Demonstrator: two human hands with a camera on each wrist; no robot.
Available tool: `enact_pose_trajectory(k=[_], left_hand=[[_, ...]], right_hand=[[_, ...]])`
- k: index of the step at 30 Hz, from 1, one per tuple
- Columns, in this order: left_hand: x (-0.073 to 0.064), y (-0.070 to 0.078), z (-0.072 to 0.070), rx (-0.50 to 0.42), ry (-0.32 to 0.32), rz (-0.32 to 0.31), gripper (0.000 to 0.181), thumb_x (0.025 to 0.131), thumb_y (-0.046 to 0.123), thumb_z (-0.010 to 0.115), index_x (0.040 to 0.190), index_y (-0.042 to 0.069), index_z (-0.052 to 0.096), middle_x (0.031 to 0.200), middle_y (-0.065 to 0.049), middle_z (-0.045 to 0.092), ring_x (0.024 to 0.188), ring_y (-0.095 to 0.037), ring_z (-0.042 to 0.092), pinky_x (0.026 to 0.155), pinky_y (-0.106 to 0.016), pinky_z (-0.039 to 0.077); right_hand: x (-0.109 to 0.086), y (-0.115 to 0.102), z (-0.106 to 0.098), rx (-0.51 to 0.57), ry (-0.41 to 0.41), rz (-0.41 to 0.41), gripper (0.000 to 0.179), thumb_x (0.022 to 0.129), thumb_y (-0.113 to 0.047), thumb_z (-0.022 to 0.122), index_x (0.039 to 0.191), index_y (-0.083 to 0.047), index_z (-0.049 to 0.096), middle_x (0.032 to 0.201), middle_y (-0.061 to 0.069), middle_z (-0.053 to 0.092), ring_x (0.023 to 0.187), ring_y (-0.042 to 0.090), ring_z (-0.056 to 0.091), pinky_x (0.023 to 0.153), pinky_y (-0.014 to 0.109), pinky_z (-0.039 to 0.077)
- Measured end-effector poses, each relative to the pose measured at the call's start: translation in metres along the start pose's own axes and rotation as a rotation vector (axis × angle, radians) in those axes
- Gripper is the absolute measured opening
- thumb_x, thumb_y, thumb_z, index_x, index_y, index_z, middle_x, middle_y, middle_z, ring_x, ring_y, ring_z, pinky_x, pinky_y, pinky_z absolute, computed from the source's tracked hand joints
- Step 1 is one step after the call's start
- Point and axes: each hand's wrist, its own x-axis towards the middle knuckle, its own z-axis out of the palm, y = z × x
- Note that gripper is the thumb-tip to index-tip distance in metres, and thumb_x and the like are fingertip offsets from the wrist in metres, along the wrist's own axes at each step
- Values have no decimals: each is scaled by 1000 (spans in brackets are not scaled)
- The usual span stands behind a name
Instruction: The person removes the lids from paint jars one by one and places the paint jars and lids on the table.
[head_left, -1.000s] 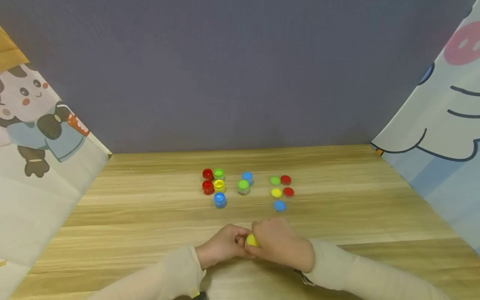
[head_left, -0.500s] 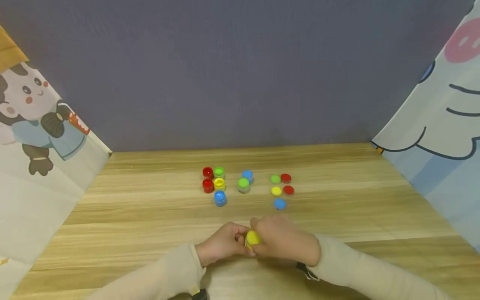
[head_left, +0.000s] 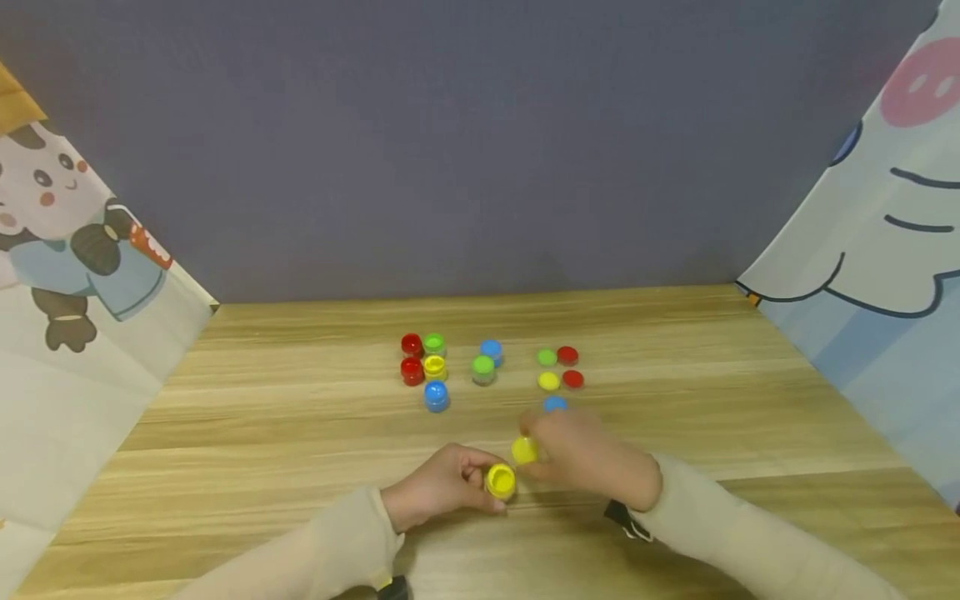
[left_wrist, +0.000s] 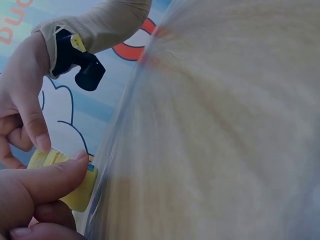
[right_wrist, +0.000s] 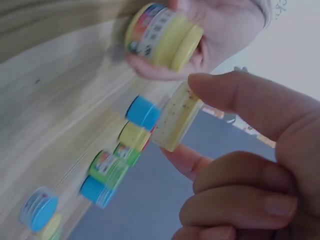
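My left hand [head_left: 442, 485] holds a small yellow paint jar [head_left: 501, 482] near the front of the table, its uncovered mouth facing up. A printed label shows on the jar's side in the right wrist view. Just right of it, my right hand [head_left: 592, 460] pinches the round yellow lid [head_left: 524, 450] between thumb and finger. Lid [right_wrist: 176, 119] and jar [right_wrist: 162, 37] are apart, with dark specks on the lid. In the left wrist view, my left thumb [left_wrist: 57, 177] crosses the jar's side.
At the back left stand uncovered red jars [head_left: 412, 372], a green jar [head_left: 434, 344], a yellow jar [head_left: 435, 369] and a blue jar [head_left: 437, 397]. Green-topped [head_left: 483, 369] and blue-topped [head_left: 491, 351] jars stand mid-table. Several loose lids [head_left: 573, 379] lie to the right, the blue lid [head_left: 556, 403] partly behind my right hand.
The yellow lid has come off the jar. My right hand has moved right and slightly away with it, while my left hand keeps the jar in nearly the same place.
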Motion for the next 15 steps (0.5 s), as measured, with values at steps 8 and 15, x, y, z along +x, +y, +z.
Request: enact_pose_trajectory(k=[8,15], left_hand=[[-5,8,-12,56,64,-6,41,71,8,80,111,9,68,65,3,51,59,-10,41,55,-19,37],[-9,11,-25,95,122,-28,48,73,14,80,117,9,65,66,2,48,62,-12,40,63,-23,41]], right_hand=[[3,26,1,1,25,81,32,77,-21,76,98,-2,62,76,-2,57,59,10,45,55,24,42],[3,52,-1,-61,78,63,35,76,-20,77,101,0,63,88,8,68,71,18,61,63,33,51]])
